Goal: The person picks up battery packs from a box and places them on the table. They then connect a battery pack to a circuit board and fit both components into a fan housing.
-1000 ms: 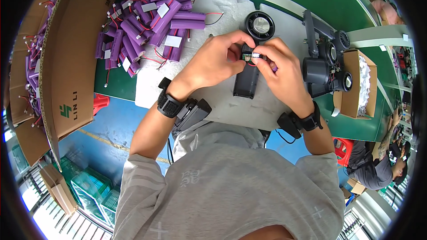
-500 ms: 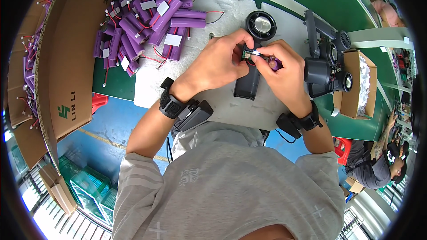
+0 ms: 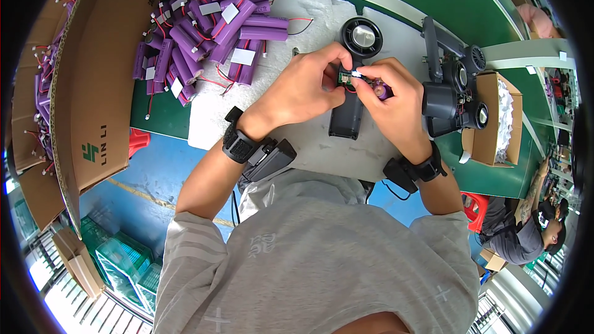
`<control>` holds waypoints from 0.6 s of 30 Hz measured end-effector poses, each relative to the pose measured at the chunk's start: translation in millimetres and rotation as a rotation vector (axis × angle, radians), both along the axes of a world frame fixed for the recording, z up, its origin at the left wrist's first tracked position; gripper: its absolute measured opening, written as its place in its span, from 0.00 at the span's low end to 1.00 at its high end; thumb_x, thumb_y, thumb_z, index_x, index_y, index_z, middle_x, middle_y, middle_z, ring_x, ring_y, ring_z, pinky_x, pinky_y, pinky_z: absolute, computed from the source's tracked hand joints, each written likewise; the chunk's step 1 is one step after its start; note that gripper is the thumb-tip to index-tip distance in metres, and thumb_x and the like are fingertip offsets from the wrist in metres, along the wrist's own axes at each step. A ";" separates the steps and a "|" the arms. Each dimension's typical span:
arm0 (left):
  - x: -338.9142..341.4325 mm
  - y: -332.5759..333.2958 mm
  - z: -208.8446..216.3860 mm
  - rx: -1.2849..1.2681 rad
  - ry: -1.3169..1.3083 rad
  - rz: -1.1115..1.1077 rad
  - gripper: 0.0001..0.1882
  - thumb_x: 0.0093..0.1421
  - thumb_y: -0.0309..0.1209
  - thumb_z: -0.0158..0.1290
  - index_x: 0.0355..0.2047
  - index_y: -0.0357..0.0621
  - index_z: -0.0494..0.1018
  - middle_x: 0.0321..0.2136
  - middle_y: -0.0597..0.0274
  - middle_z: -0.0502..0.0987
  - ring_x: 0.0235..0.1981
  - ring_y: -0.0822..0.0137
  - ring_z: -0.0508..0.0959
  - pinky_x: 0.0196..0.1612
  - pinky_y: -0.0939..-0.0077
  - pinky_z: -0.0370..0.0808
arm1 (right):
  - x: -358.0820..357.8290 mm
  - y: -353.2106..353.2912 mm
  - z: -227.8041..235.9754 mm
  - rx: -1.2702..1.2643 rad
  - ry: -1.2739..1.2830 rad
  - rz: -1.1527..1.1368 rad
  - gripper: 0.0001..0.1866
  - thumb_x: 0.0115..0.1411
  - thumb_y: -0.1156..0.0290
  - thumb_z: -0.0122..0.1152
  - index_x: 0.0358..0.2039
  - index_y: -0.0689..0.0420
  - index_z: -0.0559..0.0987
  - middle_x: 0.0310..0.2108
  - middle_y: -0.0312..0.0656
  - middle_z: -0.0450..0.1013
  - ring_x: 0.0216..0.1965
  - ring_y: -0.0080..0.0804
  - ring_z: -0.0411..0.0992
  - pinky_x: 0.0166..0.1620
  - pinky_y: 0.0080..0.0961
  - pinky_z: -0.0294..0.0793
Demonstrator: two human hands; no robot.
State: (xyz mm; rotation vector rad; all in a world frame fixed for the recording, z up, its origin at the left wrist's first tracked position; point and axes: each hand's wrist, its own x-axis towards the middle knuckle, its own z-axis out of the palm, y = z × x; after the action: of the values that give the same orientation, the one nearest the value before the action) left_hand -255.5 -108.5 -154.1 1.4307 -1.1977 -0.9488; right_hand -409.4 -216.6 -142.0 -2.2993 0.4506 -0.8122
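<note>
With our right hand [image 3: 398,96] we pinch a white connector [image 3: 356,73], a purple battery [image 3: 382,91] under its curled fingers, while our left hand [image 3: 300,86] grips the fan [image 3: 362,37] beside its green board [image 3: 344,78], between both hands. We have piled batteries [image 3: 204,34] beyond the left hand, more fans [image 3: 440,99] just beside the right.

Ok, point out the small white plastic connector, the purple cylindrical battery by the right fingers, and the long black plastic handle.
White connector [image 3: 356,74], head view: exposed top.
Held purple battery [image 3: 384,91], head view: visible end.
Black handle [image 3: 346,117], head view: bare lower section.
</note>
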 end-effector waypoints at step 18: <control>0.8 -0.9 8.9 -0.036 -0.018 -0.012 0.12 0.57 0.16 0.52 0.42 0.36 0.76 0.31 0.62 0.79 0.32 0.73 0.78 0.37 0.79 0.74 | -2.5 2.2 2.3 0.138 0.044 -0.063 0.07 0.50 0.78 0.69 0.31 0.63 0.79 0.25 0.39 0.73 0.21 0.20 0.68 0.26 0.17 0.68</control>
State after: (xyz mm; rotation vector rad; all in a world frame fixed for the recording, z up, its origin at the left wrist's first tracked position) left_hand -254.7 -109.3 -145.2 1.4080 -1.2321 -0.9204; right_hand -411.9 -214.3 -139.7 -2.1880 0.5830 -0.7389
